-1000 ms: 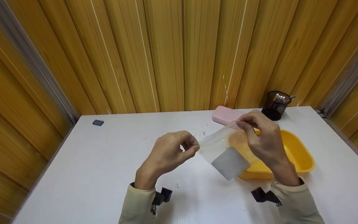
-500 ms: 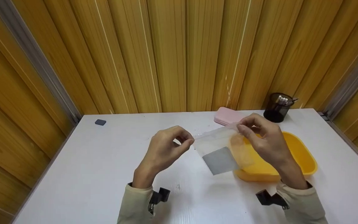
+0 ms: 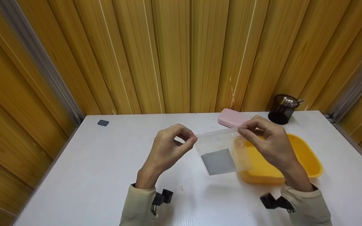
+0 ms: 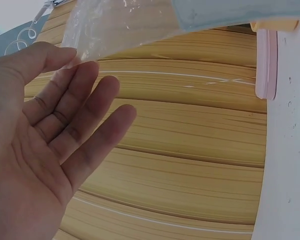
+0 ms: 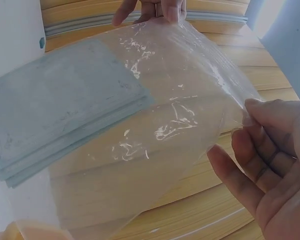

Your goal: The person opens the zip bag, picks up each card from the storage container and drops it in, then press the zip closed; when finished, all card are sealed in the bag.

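Observation:
A clear plastic bag (image 3: 214, 141) hangs above the table between both hands. Inside it, low in one corner, lies a small stack of flat grey squares (image 3: 218, 161); the right wrist view shows several layered grey sheets (image 5: 65, 100). My left hand (image 3: 170, 147) pinches one top corner of the bag between thumb and index finger, its other fingers loosely extended in the left wrist view. With thumb and fingertips, my right hand (image 3: 270, 144) pinches the opposite top corner. The bag's top edge is stretched between the two hands.
Behind the right hand stands a yellow plastic basin (image 3: 305, 157). A pink case (image 3: 231, 117) and a black mesh pen holder (image 3: 282, 110) with pens sit at the back. A small dark block (image 3: 103, 122) lies at the back left of the white table (image 3: 105, 175).
The bag has turned from a steep slant to nearly level, and the grey stack has swung left with it. Both hands keep their pinch; the left has risen slightly and the right has lowered slightly.

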`<action>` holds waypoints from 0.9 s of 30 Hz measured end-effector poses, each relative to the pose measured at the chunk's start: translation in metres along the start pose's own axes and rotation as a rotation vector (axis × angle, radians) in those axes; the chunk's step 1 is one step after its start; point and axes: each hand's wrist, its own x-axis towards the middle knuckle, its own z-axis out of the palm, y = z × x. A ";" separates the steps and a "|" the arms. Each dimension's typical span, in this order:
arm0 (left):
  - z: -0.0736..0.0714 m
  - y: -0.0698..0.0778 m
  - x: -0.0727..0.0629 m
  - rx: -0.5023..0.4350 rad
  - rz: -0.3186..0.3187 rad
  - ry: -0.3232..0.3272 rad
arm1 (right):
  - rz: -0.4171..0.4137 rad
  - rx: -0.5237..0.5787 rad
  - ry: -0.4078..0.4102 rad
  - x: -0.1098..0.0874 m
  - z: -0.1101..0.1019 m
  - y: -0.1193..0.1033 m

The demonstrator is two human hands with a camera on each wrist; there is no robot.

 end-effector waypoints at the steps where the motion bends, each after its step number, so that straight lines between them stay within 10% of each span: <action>1: 0.000 0.000 0.000 -0.010 -0.003 -0.004 | -0.010 -0.001 0.006 0.000 0.000 0.000; 12: 0.010 0.001 0.002 -0.018 0.050 -0.053 | -0.045 0.023 -0.016 0.000 0.013 -0.001; 27: 0.009 -0.003 0.004 -0.078 0.128 0.133 | 0.146 -0.029 -0.247 -0.001 0.011 -0.001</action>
